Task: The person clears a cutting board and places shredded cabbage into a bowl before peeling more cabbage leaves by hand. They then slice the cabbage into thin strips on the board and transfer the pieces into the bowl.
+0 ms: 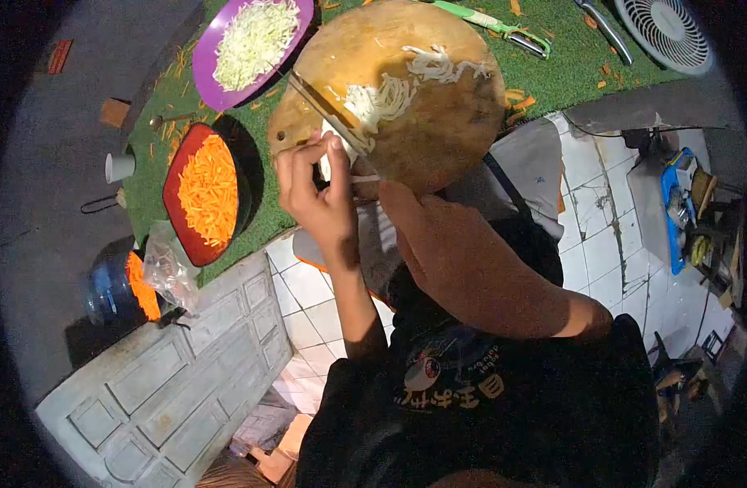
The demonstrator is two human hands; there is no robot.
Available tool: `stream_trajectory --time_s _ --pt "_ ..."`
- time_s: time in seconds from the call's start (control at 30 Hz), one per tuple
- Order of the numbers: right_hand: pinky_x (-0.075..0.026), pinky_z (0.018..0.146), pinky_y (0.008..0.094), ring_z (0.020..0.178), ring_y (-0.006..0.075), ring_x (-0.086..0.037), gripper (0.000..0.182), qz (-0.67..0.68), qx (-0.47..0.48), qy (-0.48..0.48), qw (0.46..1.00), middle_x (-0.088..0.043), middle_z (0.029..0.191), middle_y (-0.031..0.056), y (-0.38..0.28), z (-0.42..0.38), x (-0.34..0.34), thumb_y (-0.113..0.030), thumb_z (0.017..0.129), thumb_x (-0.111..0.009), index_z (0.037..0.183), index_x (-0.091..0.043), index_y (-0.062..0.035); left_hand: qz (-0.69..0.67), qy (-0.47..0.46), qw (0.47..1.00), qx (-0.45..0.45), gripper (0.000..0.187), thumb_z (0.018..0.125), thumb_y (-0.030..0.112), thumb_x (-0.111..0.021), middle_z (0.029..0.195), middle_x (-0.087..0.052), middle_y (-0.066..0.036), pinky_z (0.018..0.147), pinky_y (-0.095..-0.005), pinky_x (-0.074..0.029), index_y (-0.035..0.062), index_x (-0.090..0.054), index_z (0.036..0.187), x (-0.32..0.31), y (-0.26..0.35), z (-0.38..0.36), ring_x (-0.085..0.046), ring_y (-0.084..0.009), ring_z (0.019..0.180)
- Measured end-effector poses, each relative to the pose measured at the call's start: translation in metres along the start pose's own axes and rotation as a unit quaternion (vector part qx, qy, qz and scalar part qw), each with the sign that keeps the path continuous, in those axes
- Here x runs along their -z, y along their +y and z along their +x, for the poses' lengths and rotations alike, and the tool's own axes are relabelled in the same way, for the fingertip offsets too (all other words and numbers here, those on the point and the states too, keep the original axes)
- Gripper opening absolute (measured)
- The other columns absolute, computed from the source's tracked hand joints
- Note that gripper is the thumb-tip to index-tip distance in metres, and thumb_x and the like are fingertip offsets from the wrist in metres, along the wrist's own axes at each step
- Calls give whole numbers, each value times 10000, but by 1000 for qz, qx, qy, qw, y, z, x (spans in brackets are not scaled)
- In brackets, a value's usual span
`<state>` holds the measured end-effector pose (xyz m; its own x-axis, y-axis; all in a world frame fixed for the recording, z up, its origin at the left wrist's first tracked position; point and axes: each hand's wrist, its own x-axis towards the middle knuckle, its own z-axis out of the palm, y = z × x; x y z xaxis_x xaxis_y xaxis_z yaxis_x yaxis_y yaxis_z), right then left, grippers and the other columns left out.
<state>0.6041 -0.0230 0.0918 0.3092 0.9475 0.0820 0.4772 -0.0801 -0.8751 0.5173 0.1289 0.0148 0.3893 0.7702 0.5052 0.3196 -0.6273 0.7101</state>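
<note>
Gripping a pale vegetable piece (334,159) beside the knife (328,111), the left hand (316,191) works while the right hand (394,199) grasps the knife's handle above the wooden board (438,122).

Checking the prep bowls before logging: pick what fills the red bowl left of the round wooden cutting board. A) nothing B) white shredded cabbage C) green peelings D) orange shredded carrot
D: the red bowl holds a heap of orange shredded carrot, while the white shreds lie in the purple bowl and on the cutting board.
</note>
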Motion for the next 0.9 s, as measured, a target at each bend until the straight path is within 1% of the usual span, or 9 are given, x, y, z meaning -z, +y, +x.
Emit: stream_trajectory --time_s 0.03,0.13,0.27,0.33,0.47,0.53,0.63,0.87,0.9 --pt "-488 657 540 785 445 -633 234 -12 -41 -35 998 -607 785 236 -1 3 1 -24 932 -531 1148 -444 4 2 1 1000 -2 103 879 57 -727 920 -673 -143 840 -356 -493 -20 -661 864 0 -1 -2 -650 -258 895" --pt "-486 644 543 760 445 -632 183 -13 -42 -32 999 -605 755 224 9 7 -8 -21 928 -531 1086 -437 -14 -10 15 1000 -12 99 875 47 -727 917 -672 -144 842 -357 -494 -20 -657 858 -2 -3 -2 -655 -263 897" --pt "-481 645 549 766 456 -628 163 -22 -55 -51 997 -596 740 226 13 5 -5 -19 929 -527 1060 -429 -25 1 10 1000 -3 101 870 38 -725 921 -675 -143 851 -365 -499 -21 -646 848 0 -1 -3 -668 -272 917" --pt "-484 650 551 792 459 -635 176 -11 -39 -39 998 -617 779 244 14 5 -1 -28 942 -525 1097 -442 -10 5 11 1000 -26 91 865 28 -718 928 -679 -143 860 -371 -502 -18 -641 852 -1 -1 -3 -672 -271 932" --pt "-497 675 548 833 454 -647 208 13 -11 -10 1000 -639 836 263 20 -4 5 -45 961 -524 1150 -458 10 9 14 1000 -26 80 862 16 -711 934 -683 -142 866 -372 -504 -16 -638 858 -1 -1 -3 -675 -267 940" --pt "-510 710 542 866 449 -653 251 -33 -74 -52 995 -648 880 275 14 -14 7 -52 973 -523 1203 -470 31 1 20 1000 -23 81 857 8 -713 930 -681 -139 862 -369 -505 -18 -636 854 -1 -1 -4 -676 -265 939" --pt "-516 731 534 877 455 -651 265 -1 -46 -12 999 -642 883 284 17 -21 7 -49 972 -525 1219 -473 34 -4 23 1000 -13 82 851 0 -715 926 -679 -138 862 -366 -505 -18 -635 855 -2 0 -5 -677 -264 937" --pt "-517 754 530 895 476 -641 252 -42 -40 8 998 -643 899 300 20 -18 -2 -49 977 -522 1209 -489 41 5 20 1000 -18 78 846 -11 -709 919 -673 -137 865 -364 -502 -13 -632 853 -1 1 -4 -674 -261 943" --pt "-519 748 531 890 482 -637 253 -19 -64 -11 998 -643 884 294 14 -17 4 -52 980 -517 1211 -488 45 3 19 1000 -17 84 846 -9 -710 920 -671 -137 866 -364 -500 -13 -626 847 -1 2 -3 -672 -260 942"
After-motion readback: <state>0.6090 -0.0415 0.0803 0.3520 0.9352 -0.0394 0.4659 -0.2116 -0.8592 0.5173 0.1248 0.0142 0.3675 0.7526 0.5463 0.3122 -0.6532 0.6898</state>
